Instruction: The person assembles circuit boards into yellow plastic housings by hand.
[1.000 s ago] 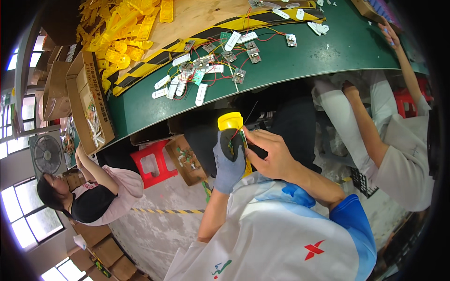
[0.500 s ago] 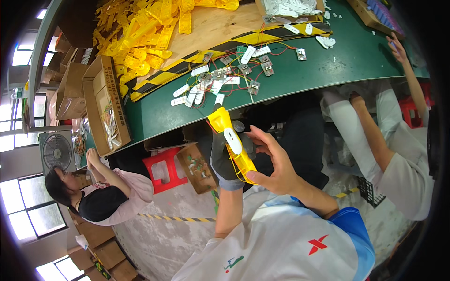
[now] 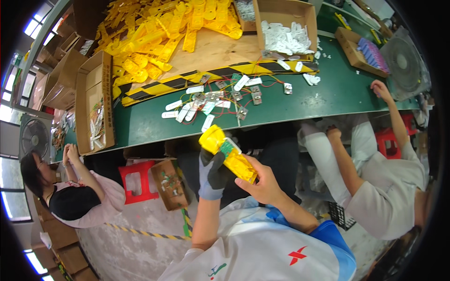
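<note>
My left hand (image 3: 211,173), in a grey and black glove, grips a long yellow plastic housing (image 3: 241,166) near its wide upper end. On the housing sits a small green circuit board (image 3: 227,149), with a white plastic strip (image 3: 234,144) along its edge. My bare right hand (image 3: 266,185) pinches the lower end of the same housing, thumb on the near side. The piece is tilted and held in front of the bench edge. Just beyond it lies a cluster of white oval covers (image 3: 190,112) and small metal-and-board modules (image 3: 256,96) joined by red and yellow wires.
A yellow housing pile (image 3: 154,33) lies on a wooden board behind striped tape (image 3: 187,79). A carton of white parts (image 3: 286,37) stands at the back. Another carton (image 3: 96,103) stands at left. Co-workers sit on both sides, one sleeve (image 3: 393,164) at right. A red stool (image 3: 138,182) stands left.
The housing has turned in my hands, so the green board now shows where the white oval cover faced up. My view has shifted, bringing more of the bench's far side in.
</note>
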{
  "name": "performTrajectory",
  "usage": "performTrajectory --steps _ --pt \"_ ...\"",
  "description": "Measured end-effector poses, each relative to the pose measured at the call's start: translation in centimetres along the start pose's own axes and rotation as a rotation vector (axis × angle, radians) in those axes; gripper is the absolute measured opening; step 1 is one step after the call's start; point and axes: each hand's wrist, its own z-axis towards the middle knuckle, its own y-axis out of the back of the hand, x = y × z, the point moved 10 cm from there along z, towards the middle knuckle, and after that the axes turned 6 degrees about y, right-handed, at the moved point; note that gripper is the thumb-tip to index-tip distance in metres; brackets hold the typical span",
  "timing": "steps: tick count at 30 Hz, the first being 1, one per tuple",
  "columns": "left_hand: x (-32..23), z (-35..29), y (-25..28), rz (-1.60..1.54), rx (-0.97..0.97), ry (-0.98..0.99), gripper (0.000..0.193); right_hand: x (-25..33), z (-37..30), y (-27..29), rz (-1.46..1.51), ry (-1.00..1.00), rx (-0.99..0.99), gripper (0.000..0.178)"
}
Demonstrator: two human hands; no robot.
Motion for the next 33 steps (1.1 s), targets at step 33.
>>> performTrajectory --steps 33 --pt "-1.8 -5.9 13.8 0.626 -0.348 0.018 0.035 17.9 5.9 23.4 -0.374 0.794 -0.6 0.028"
